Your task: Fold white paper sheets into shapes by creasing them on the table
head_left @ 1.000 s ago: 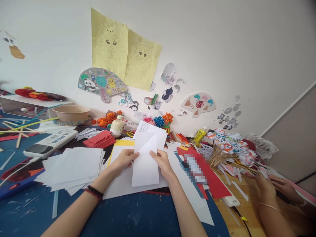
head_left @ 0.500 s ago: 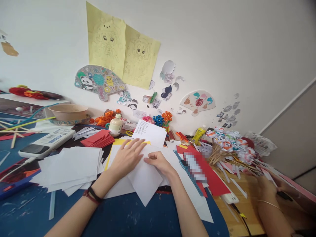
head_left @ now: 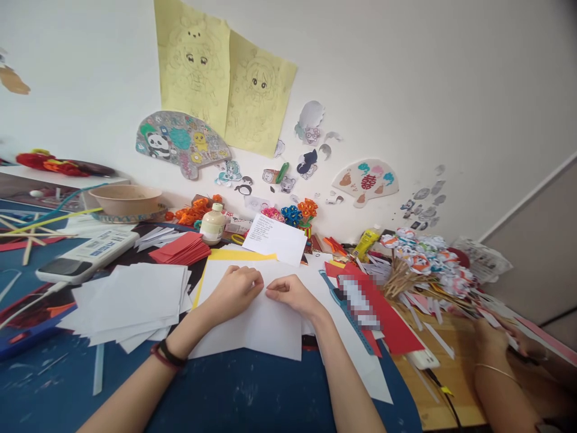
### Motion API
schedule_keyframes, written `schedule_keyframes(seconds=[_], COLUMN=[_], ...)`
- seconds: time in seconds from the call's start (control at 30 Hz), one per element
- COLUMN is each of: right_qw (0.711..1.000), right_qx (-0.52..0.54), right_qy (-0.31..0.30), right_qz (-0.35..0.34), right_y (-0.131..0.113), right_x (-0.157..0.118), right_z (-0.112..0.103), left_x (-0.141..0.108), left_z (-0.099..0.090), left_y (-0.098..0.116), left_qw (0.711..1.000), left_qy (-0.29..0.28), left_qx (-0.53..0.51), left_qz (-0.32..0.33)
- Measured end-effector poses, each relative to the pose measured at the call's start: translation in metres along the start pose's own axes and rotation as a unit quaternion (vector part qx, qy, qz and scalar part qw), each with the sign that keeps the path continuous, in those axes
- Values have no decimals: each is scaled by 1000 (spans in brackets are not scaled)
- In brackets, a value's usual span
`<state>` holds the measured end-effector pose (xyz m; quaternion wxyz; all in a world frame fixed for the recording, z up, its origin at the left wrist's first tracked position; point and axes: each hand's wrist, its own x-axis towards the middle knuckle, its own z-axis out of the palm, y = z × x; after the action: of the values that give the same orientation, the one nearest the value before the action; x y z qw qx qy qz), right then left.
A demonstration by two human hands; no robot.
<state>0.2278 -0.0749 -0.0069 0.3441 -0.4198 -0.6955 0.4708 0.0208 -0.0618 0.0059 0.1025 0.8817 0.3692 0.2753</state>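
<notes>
A white sheet of paper (head_left: 270, 331) lies in front of me with one corner at its lower right, over a larger white sheet (head_left: 216, 337). My left hand (head_left: 238, 290) is closed, fingers bent together, at the upper part of the top sheet. Close by on the right, my right hand (head_left: 291, 293) has its thumb and fingers pinched at the same sheet. The fingertips nearly meet, and the exact grip is partly hidden. A yellow sheet (head_left: 243, 255) shows behind the left hand.
White papers (head_left: 135, 294) are stacked left, with red cards (head_left: 183, 248) and a glue bottle (head_left: 213, 225) behind. A handwritten card (head_left: 274, 239) leans at the back. At right are a blue ruler (head_left: 347, 316), red paper (head_left: 396, 325), paper flowers (head_left: 419, 258) and another person's hand (head_left: 491, 337).
The top white sheet has turned from a diamond pointing at me, its corner now at lower right. My left hand's spread fingers have curled in, and my right hand has stayed near.
</notes>
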Motion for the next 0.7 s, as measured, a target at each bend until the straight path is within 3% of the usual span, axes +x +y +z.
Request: schedule_keyframes(seconds=[0.17, 0.4, 0.7], right_qw=[1000, 1000, 990], right_qx=[-2, 6, 94], right_qy=[10, 18, 103], right_qz=[-10, -12, -10], right_y=[-7, -11, -7], right_x=[-2, -1, 3], right_z=[2, 7, 15], left_x=[0, 0, 1], left_z=[-2, 0, 7], left_y=[3, 5, 9], left_qw=[997, 993, 989], left_qy=[-17, -24, 63], left_qx=[-71, -109, -123], left_qz=[-40, -48, -60])
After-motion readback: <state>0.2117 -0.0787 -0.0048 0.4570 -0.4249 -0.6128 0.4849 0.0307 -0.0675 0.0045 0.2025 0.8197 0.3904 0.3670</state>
